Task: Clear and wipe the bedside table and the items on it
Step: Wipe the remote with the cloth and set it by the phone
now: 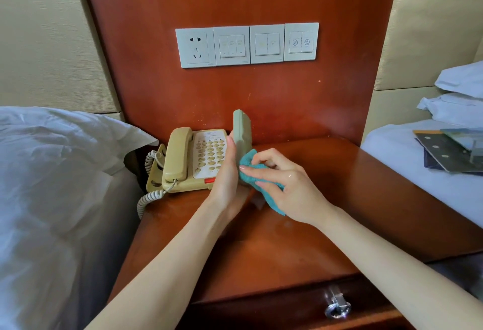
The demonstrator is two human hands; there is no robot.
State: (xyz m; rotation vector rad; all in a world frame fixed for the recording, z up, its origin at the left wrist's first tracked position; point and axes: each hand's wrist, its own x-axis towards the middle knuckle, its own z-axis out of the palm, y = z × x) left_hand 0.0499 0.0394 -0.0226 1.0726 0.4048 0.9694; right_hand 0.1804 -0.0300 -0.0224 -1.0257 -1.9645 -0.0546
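L hand (226,172) grips remote (241,131) upright, long axis vertical; R hand (285,180) pinches cloth (252,172) against it

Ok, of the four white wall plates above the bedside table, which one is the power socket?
The leftmost wall plate, directly above the beige telephone. It alone has dark plug holes; the other three plates carry flat rocker switches.

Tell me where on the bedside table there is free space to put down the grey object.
The bedside table is bare right of the right hand, up to the bed edge, and in front, toward the drawer knob. The back left corner is crowded: the telephone and its coiled cord fill it.
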